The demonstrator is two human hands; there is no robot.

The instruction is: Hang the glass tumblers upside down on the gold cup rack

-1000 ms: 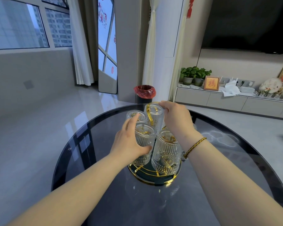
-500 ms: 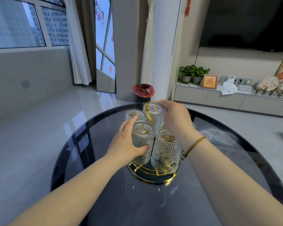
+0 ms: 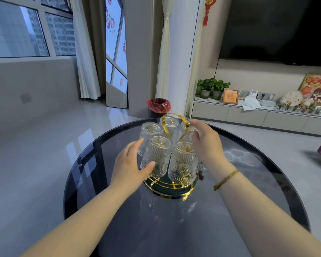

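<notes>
While five tumblers (image 3: pixel 157 156) sit inverted on the gold rack (image 3: pixel 171 186) mid-surface (image 3: pixel 248 182), the left hand (image 3: pixel 131 166) cups the near-left tumbler with fingers loosely spread; the right hand (image 3: pixel 207 143), fingers apart, touches the far-right tumbler (image 3: pixel 188 130), its long axis upright and nearest that hand.

A round gold wire cup rack (image 3: pixel 171 188) with a dark green base and a looping gold ribbon handle on top stands on the near middle of a dark round table. Five clear ribbed glass tumblers (image 3: pixel 157 156) hang on it upside down, bases up: two nearest, three farther back around the handle. They sit close together.
</notes>
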